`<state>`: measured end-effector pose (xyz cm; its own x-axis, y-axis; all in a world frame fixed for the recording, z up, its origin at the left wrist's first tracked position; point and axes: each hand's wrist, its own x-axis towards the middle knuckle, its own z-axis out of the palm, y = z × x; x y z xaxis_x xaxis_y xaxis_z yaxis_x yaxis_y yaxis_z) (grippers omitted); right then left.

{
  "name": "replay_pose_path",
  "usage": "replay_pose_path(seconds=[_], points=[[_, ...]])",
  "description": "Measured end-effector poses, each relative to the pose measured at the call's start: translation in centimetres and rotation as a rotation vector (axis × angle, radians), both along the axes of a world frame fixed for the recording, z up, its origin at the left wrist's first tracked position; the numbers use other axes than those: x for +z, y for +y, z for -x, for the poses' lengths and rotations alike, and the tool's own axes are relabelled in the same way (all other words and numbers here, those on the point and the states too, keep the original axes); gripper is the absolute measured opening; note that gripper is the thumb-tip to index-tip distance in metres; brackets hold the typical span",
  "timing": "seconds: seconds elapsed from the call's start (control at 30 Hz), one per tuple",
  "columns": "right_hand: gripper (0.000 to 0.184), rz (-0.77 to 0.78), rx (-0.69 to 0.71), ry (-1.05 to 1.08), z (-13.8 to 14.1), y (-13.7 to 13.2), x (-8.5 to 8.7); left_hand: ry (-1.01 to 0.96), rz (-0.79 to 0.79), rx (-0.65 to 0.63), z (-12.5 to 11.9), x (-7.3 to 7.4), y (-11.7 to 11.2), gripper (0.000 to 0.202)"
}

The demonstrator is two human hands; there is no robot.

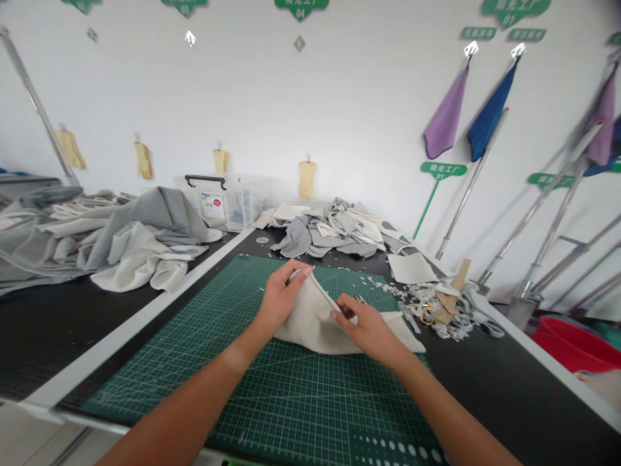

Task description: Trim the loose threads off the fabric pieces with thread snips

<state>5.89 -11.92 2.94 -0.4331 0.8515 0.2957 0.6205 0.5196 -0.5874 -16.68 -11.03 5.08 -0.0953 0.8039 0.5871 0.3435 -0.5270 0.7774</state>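
- Heaped at far left: grey cloth [145,239].
- Pinching the raised edge of a pale cloth [315,320] with the left hand [282,291], above the green mat [291,398].
- Pinching the same edge lower down with the right hand [366,328]; seemingly straightening that edge, next calling for firm grips and even tension.
- Lying further right: scraps [453,331], gold-handled scissors [427,307].

Over a green cutting mat [272,395] on the black worktop [490,395], the left hand's grip [284,291] pinches a pale cloth [310,317] by its raised edge; the right hand's grip [366,327] takes that edge at 4 o'clock from it. Around the cloth, grey fabric [150,223] lies heaped at 10 o'clock, a clear bin [242,204] at 11, offcuts [325,230] at 12, shredded scraps [453,330] at 3.
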Motion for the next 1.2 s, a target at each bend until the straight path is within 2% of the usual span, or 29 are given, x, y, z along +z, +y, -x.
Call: replay_pose_path(seconds=[0.2,0.5,0.67,0.77,0.87,0.97,1.1,1.2], points=[[0.016,-0.081,-0.213,-0.186,-2.9,1.8,0.9,-0.081,-0.144,0.142,0.5,1.9,-1.2,0.024],[0.018,-0.172,-0.355,-0.408,-6.1,2.8,2.4,-0.106,-0.328,0.321,1.0,4.3,-2.4,0.020],[0.022,-0.205,-0.427,-0.361,-7.9,2.3,4.4,-0.148,-0.422,0.432,1.3,5.7,-2.9,0.020],[0.023,-0.208,-0.466,-0.319,-9.2,2.3,5.0,-0.174,-0.478,0.497,1.4,6.8,-3.5,0.021],[0.025,-0.183,-0.454,-0.183,-10.6,2.7,5.2,-0.194,-0.487,0.550,1.8,7.8,-4.0,0.022],[0.030,-0.073,-0.338,0.084,-11.4,3.0,5.3,-0.221,-0.449,0.559,2.6,8.5,-4.2,0.023],[0.036,0.068,-0.180,0.497,-11.5,2.2,5.9,-0.332,-0.406,0.490,4.1,8.7,-3.4,0.024],[0.034,0.148,-0.126,0.738,-11.1,1.4,6.4,-0.421,-0.388,0.392,5.1,8.6,-2.4,0.023]])
